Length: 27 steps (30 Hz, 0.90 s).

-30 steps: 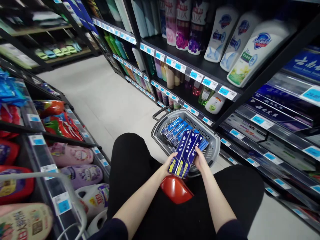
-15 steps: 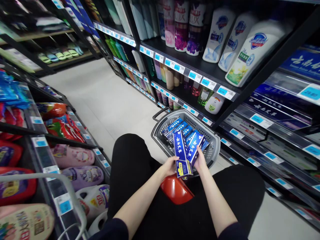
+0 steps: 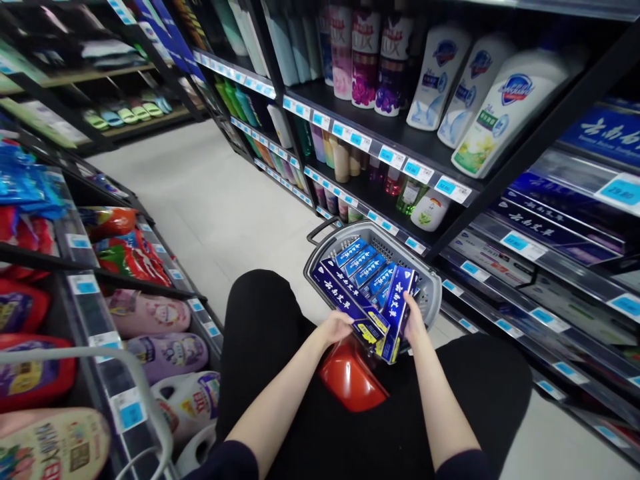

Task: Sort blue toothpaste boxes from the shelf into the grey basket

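Note:
My left hand grips the near end of two dark blue toothpaste boxes, which lie slanting over the left side of a grey shopping basket. Another toothpaste box of the same blue, with a yellow end, stands tilted on the right, my right hand closed on its right edge. The near ends of the held boxes come together close to the basket's front rim. Several lighter blue boxes lie in a row inside the basket, partly covered by the held ones.
A glossy red object sits between my knees. To the right, a shelf holds toothpaste boxes; ahead stand body wash bottles. Detergent bottles line the left shelf, where a pale metal tube curves nearby. Pale floor runs between.
My hands have moved apart over the basket. Two boxes now slant to the left by my left hand, and one has swung right with my right hand, uncovering the row beneath.

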Each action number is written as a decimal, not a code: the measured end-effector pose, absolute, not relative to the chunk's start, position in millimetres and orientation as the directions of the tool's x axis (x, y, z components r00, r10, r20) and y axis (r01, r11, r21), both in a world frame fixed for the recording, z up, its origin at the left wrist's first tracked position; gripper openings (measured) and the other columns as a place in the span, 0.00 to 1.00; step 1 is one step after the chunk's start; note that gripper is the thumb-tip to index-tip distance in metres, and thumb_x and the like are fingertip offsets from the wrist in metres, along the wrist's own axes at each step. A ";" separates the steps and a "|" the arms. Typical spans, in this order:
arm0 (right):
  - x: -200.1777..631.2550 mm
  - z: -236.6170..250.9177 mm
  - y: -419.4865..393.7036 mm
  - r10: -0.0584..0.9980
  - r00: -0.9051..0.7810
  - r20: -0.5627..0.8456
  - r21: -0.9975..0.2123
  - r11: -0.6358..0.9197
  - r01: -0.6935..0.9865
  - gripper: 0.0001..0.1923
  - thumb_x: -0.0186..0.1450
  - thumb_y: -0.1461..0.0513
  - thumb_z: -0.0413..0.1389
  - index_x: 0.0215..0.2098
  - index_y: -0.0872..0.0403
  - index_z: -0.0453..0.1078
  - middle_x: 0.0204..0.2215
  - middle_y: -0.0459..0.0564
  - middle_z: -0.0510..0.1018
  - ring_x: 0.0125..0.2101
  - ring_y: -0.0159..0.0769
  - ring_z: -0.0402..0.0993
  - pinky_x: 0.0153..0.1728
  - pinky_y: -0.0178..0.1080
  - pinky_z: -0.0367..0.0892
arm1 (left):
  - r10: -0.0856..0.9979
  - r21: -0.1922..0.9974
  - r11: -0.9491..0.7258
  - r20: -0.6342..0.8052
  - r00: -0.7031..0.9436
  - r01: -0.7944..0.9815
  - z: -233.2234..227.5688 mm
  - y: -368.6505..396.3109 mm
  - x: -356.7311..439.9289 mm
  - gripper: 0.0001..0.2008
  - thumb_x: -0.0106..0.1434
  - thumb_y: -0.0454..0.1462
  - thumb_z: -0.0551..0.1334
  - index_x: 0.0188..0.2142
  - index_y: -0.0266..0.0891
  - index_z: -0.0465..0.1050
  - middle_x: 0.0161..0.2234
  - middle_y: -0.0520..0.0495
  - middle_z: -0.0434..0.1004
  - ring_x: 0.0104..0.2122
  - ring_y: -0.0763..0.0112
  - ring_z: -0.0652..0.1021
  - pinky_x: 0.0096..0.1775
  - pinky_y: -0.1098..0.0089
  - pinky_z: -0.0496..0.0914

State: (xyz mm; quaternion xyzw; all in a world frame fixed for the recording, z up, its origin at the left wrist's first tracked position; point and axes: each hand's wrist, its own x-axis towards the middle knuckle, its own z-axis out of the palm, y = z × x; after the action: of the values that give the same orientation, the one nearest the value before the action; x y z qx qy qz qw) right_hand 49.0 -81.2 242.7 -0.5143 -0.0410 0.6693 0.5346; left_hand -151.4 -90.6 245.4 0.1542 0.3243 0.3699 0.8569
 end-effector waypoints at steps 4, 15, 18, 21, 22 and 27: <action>49.3 234.2 -80.4 0.779 0.144 -0.611 -0.661 -0.401 -0.634 0.26 0.47 0.54 0.67 0.43 0.54 0.73 0.34 0.50 0.82 0.37 0.44 0.79 0.41 0.44 0.74 | 0.835 0.639 0.545 -0.470 0.286 -0.542 250.7 -84.5 -154.5 0.23 0.35 0.29 0.63 0.36 0.35 0.76 0.39 0.42 0.82 0.43 0.52 0.78 0.48 0.54 0.68; 46.1 231.8 -80.0 0.750 0.272 -0.603 -0.720 -0.364 -0.590 0.27 0.47 0.56 0.68 0.45 0.52 0.73 0.36 0.46 0.82 0.39 0.43 0.79 0.40 0.42 0.74 | 0.940 0.922 0.339 -0.338 0.043 -0.189 220.4 -83.1 -151.8 0.28 0.28 0.31 0.75 0.35 0.36 0.75 0.33 0.48 0.80 0.41 0.56 0.76 0.48 0.59 0.68; 44.6 230.8 -81.1 0.776 0.237 -0.585 -0.723 -0.366 -0.586 0.25 0.48 0.55 0.67 0.43 0.52 0.73 0.35 0.46 0.82 0.37 0.42 0.79 0.39 0.41 0.74 | 0.938 0.930 0.337 -0.320 0.131 -0.144 217.0 -86.2 -150.3 0.34 0.29 0.34 0.77 0.41 0.36 0.76 0.39 0.46 0.79 0.46 0.53 0.75 0.52 0.58 0.65; 43.5 230.7 -79.9 0.778 0.235 -0.583 -0.730 -0.376 -0.570 0.26 0.48 0.55 0.67 0.43 0.52 0.73 0.35 0.45 0.82 0.35 0.41 0.78 0.38 0.41 0.73 | 0.934 0.933 0.332 -0.305 0.188 -0.136 215.5 -88.0 -149.1 0.35 0.31 0.35 0.77 0.43 0.37 0.75 0.41 0.45 0.79 0.48 0.53 0.74 0.53 0.57 0.65; 43.1 231.5 -79.4 0.777 0.256 -0.575 -0.746 -0.369 -0.554 0.26 0.47 0.54 0.67 0.44 0.52 0.72 0.35 0.46 0.81 0.35 0.41 0.78 0.38 0.41 0.72 | 0.933 0.935 0.329 -0.301 0.196 -0.131 215.0 -88.2 -148.9 0.34 0.32 0.35 0.77 0.43 0.37 0.75 0.42 0.45 0.79 0.47 0.53 0.74 0.53 0.57 0.65; 41.9 243.4 -81.0 0.838 0.476 -0.267 -0.963 -0.212 -0.168 0.34 0.38 0.61 0.71 0.44 0.52 0.70 0.36 0.47 0.79 0.39 0.42 0.75 0.46 0.42 0.66 | 0.939 0.943 0.320 -0.303 0.164 -0.090 214.9 -87.3 -147.5 0.32 0.33 0.34 0.76 0.42 0.35 0.75 0.39 0.45 0.80 0.45 0.54 0.75 0.53 0.58 0.65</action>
State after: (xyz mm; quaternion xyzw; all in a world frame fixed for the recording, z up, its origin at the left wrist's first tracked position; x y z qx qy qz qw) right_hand 41.9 -81.0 243.4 -0.6419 -0.2612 0.4405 0.5708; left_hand -147.5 -87.3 214.9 0.4203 0.5047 0.4041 0.6366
